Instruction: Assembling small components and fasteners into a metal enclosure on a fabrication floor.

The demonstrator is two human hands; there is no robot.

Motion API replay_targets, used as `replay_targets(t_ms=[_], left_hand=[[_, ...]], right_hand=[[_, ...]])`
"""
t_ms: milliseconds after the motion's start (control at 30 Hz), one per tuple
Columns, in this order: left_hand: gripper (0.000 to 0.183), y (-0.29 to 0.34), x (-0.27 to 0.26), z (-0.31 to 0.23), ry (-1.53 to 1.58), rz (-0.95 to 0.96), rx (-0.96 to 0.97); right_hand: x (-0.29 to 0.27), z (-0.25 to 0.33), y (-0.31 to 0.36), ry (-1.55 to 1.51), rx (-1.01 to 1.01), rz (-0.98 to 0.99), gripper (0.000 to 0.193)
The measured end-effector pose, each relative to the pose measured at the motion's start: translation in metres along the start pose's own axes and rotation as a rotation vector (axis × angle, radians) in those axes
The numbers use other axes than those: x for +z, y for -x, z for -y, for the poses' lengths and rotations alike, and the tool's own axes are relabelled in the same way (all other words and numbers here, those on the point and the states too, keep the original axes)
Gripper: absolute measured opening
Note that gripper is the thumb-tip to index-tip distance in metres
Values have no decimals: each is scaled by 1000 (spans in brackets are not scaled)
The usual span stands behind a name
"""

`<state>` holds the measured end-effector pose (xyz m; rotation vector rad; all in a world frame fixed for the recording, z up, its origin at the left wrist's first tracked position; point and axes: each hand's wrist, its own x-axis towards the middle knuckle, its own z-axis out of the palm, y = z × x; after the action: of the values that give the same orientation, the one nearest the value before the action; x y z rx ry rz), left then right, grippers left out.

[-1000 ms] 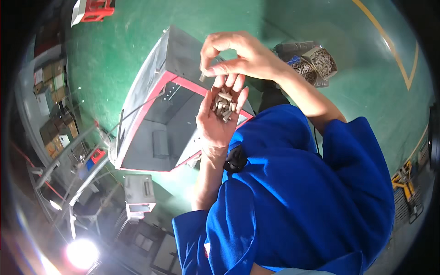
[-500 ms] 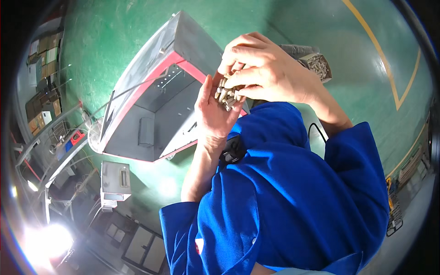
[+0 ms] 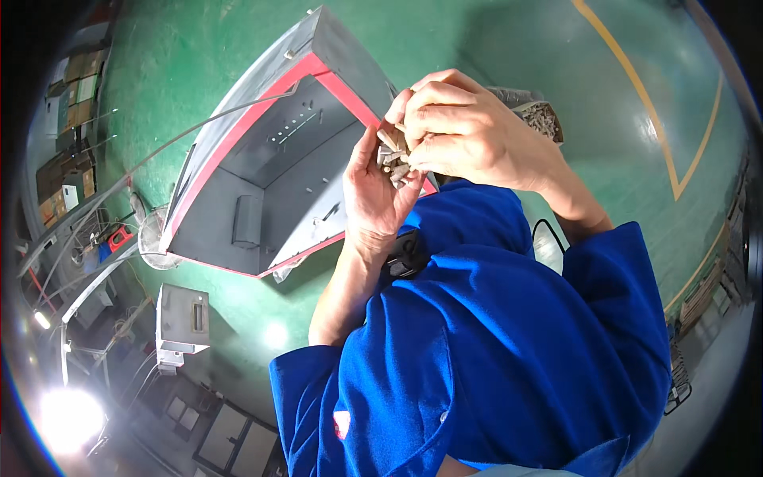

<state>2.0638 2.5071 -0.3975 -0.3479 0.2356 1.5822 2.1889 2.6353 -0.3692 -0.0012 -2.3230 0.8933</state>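
In front of my chest, my left hand (image 3: 372, 203) is cupped palm up, holding a heap of small beige-grey tapered plugs (image 3: 393, 161). Over the heap bends my right hand (image 3: 477, 135), its fingers curled and closed on some of the plugs. Its fingertips and part of the heap are hidden behind its knuckles. Beyond my hands, to the left, a large grey metal cabinet (image 3: 350, 56) has its open side turned up toward me, with a pinkish-red rim (image 3: 230, 145). A few small pegs stand out from its inner walls.
Behind my right hand, an open box (image 3: 543, 119) holds many similar plugs. A thin rod or hose (image 3: 214, 119) crosses over the cabinet. A grey metal box (image 3: 183, 318) stands at the lower left, near a bright lamp (image 3: 71, 420). Yellow lines (image 3: 628, 67) mark the green floor.
My right fingers have shifted and drawn closer together over the plugs, and the heap lies differently. The surroundings have moved slightly in view, with the metal box now further left.
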Motion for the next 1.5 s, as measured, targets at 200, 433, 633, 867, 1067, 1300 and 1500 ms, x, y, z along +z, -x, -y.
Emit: replay_targets(t_ms=[200, 433, 633, 867, 1067, 1300, 1500], left_hand=[[42, -3, -3, 4, -162, -36, 139], [41, 0, -35, -5, -277, -4, 263], [41, 2, -53, -12, -264, -60, 336], [43, -1, -83, -17, -207, -67, 402], [46, -6, -112, -19, -117, -63, 448], [49, -8, -132, -17, 2, -72, 509], [48, 0, -158, -22, 191, -15, 403]], right_hand=[[5, -35, -11, -247, 271, -233, 9], [69, -84, -34, -477, 470, -322, 10], [89, -91, -33, -519, 363, -264, 16], [130, -103, -23, -567, 465, -288, 20], [163, -104, -11, -591, 619, -258, 29], [162, -120, 10, -450, 472, -129, 20], [151, -81, 42, -197, -155, 233, 9]])
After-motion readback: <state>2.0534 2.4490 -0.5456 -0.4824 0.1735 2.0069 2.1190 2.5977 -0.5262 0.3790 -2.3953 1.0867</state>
